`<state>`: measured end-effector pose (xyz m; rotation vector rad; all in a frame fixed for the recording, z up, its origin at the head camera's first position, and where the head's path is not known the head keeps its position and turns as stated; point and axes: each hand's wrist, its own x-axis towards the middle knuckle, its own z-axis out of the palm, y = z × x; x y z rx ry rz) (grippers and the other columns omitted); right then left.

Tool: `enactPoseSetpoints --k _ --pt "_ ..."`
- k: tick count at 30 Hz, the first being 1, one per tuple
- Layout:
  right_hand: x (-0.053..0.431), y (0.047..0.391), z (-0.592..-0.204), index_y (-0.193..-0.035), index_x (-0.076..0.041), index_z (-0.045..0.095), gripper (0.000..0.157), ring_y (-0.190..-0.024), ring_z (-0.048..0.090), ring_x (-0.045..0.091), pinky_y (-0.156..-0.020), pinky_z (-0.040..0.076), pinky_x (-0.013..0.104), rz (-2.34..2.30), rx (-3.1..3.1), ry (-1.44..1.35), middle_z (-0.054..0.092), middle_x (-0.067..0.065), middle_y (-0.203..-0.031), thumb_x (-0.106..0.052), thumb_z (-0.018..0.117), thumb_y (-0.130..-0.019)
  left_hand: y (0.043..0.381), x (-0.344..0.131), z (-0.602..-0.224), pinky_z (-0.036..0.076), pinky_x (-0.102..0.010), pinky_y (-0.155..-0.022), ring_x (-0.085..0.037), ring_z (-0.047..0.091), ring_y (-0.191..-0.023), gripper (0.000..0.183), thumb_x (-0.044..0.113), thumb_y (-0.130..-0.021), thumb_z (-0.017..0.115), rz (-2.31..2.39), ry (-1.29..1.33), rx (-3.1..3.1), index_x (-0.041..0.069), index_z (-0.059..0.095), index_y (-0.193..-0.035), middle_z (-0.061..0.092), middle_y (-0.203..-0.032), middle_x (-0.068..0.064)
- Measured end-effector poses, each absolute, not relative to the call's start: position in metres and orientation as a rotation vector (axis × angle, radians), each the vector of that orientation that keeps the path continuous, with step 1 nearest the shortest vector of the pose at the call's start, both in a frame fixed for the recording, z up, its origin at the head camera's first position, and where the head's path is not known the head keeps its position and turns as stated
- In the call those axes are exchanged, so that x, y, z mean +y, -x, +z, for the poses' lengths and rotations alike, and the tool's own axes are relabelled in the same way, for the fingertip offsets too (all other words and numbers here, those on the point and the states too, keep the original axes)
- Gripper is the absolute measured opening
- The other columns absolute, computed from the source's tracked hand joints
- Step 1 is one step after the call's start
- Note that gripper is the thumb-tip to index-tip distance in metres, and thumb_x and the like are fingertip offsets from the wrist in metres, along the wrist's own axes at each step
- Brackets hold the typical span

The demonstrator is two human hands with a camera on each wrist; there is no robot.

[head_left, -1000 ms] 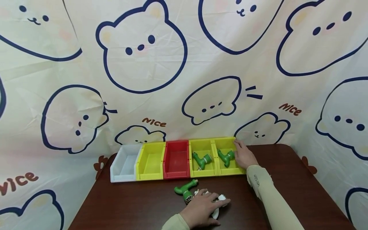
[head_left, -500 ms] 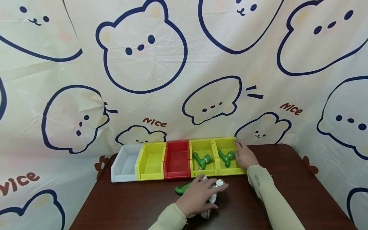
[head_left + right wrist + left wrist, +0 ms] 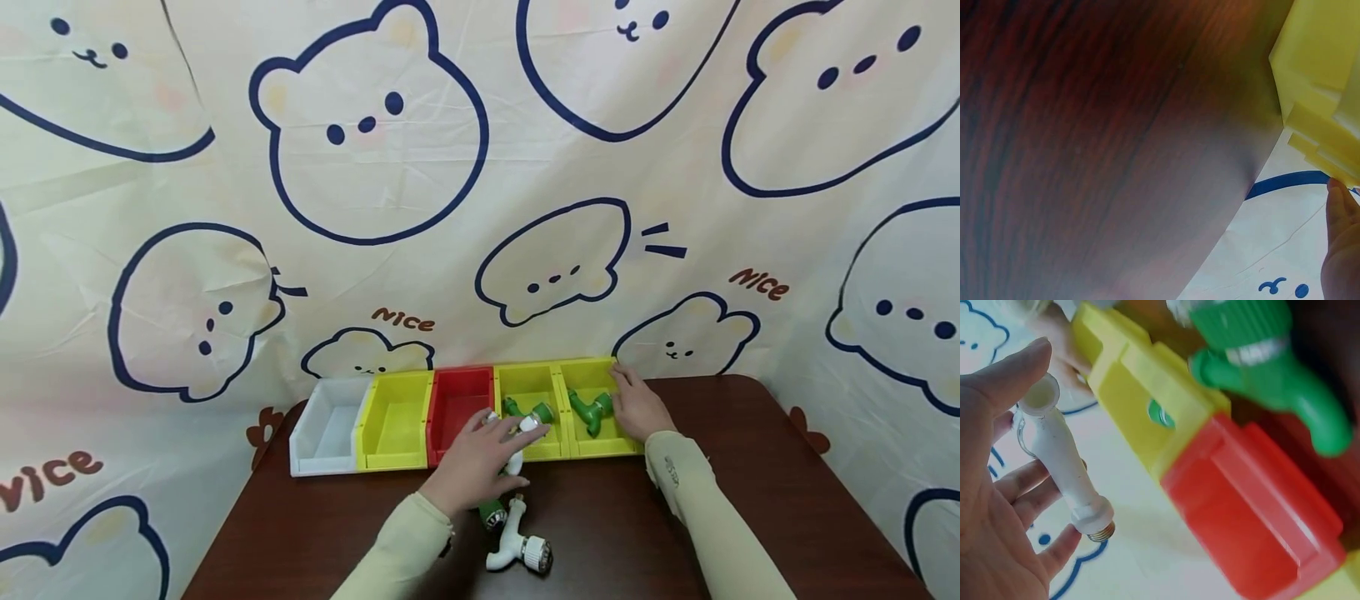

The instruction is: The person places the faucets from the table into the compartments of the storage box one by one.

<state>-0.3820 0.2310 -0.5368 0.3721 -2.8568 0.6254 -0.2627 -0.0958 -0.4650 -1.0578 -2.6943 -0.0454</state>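
Note:
A white tap point(image 3: 1066, 462) is gripped in my left hand point(image 3: 476, 462), held up in front of the red bin point(image 3: 459, 417) and the yellow bin point(image 3: 527, 450) beside it. In the left wrist view its threaded end points away from the palm, thumb near the open end. My right hand point(image 3: 641, 406) holds the right side of the end yellow bin point(image 3: 600, 446), fingertips at its back rim. On the table below the left hand lie another white tap point(image 3: 513, 546) and a green tap point(image 3: 492, 513), partly hidden by the hand.
The joined row of bins continues left with a yellow bin point(image 3: 396, 425) and a white bin point(image 3: 330, 429). Green taps point(image 3: 592, 411) lie in the two right-hand yellow bins. A printed cloth point(image 3: 555, 167) hangs behind the dark wooden table point(image 3: 337, 533).
My left hand has picked up a white tap from the table and carried it forward and slightly left toward the bins, uncovering the other white tap. The right hand stays on the end bin.

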Motion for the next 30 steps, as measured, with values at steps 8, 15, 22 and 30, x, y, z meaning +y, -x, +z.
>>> enactPoseSetpoints --k 8,15,22,30 --pt "0.233 0.383 -0.539 -0.155 0.002 0.040 0.050 -0.143 0.045 0.043 -0.113 0.044 0.059 0.625 -2.840 -0.376 0.031 0.020 -0.163 -0.016 0.044 -0.109 0.284 -0.118 -0.454 0.029 -0.052 -0.126 -0.024 0.057 -0.136 0.084 0.045 -0.086 0.083 -0.118 0.959 -2.734 0.040 0.040 -0.158 0.059 -0.148 -0.003" --pt "0.233 0.384 -0.539 -0.155 0.002 0.040 0.050 -0.142 0.045 0.044 -0.112 0.045 0.059 0.612 -2.836 -0.379 0.032 0.020 -0.162 -0.016 0.044 -0.108 0.298 -0.133 -0.451 0.031 -0.056 -0.124 -0.028 0.056 -0.136 0.082 0.042 -0.085 0.084 -0.160 0.876 -2.780 0.039 0.044 -0.157 0.058 -0.150 -0.005" --pt "0.232 0.382 -0.537 -0.155 0.002 0.040 0.050 -0.141 0.047 0.043 -0.112 0.044 0.059 0.628 -2.830 -0.369 0.033 0.019 -0.162 -0.016 0.044 -0.108 0.309 -0.142 -0.451 0.030 -0.057 -0.124 -0.030 0.055 -0.136 0.081 0.042 -0.087 0.083 -0.175 0.840 -2.833 0.038 0.044 -0.157 0.057 -0.150 -0.006" --pt "0.232 0.383 -0.540 -0.155 0.000 0.041 0.050 -0.141 0.047 0.043 -0.113 0.044 0.059 0.636 -2.832 -0.354 0.033 0.018 -0.163 -0.017 0.044 -0.109 0.319 -0.148 -0.456 0.030 -0.059 -0.124 -0.031 0.055 -0.137 0.084 0.044 -0.085 0.084 -0.167 0.779 -2.882 0.041 0.042 -0.157 0.055 -0.153 -0.004"
